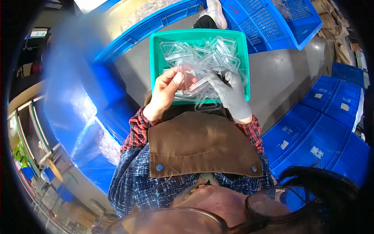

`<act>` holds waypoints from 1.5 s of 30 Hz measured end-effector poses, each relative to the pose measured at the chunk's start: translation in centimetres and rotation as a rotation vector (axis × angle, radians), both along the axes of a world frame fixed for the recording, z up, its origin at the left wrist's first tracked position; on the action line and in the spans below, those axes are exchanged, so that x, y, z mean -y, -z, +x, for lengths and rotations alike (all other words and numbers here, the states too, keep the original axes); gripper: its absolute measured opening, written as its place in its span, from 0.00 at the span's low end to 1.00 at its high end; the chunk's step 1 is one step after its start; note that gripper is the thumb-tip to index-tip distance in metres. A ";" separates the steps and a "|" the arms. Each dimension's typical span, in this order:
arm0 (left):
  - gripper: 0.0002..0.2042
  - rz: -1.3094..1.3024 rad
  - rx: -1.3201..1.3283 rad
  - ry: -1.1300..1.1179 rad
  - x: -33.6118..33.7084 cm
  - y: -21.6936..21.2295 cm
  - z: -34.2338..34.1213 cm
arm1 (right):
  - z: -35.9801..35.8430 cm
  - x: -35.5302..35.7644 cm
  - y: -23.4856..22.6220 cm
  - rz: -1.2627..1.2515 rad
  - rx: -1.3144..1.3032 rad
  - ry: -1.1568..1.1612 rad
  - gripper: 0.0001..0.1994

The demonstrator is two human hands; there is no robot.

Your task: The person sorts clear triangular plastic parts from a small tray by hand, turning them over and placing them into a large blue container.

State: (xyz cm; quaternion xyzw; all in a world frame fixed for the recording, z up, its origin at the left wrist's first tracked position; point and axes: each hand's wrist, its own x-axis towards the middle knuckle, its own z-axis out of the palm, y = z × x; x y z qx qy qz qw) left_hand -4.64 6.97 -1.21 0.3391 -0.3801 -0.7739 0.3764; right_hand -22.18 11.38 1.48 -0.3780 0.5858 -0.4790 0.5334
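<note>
A green tub (152, 54) in front of me holds many clear plastic frame-like pieces (220, 46), piled loosely. Above its near half, my bare left hand (165, 89) pinches a clear plastic piece (199, 84) between thumb and fingers. My right hand (230, 93), in a grey glove with dark fingertips, is closed on the other end of that piece. Whether the right fingers also hold something small and dark is unclear. Glare and the see-through pile blur the held piece's outline. One more clear frame (208, 107) leans over the tub's near rim.
A large blue crate (156, 24) with clear parts stands at the far left, and blue mesh crates (259, 23) at the far right. Someone's shoe (216, 13) shows between them. Blue boxes (302, 128) lie to my right; blue plastic-wrapped stacks (83, 113) stand left.
</note>
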 end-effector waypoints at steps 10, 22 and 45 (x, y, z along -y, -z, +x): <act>0.13 0.152 -0.028 -0.082 1.0 1.6 3.7 | -3.1 0.0 0.7 -0.090 -0.644 -0.331 0.13; 0.13 0.214 -0.034 -0.290 0.6 3.0 6.8 | -1.2 1.2 0.8 0.077 -0.630 -0.293 0.13; 0.17 -0.040 0.760 -1.395 -0.5 9.3 44.1 | 1.1 3.9 1.8 -0.275 -0.275 -0.059 0.11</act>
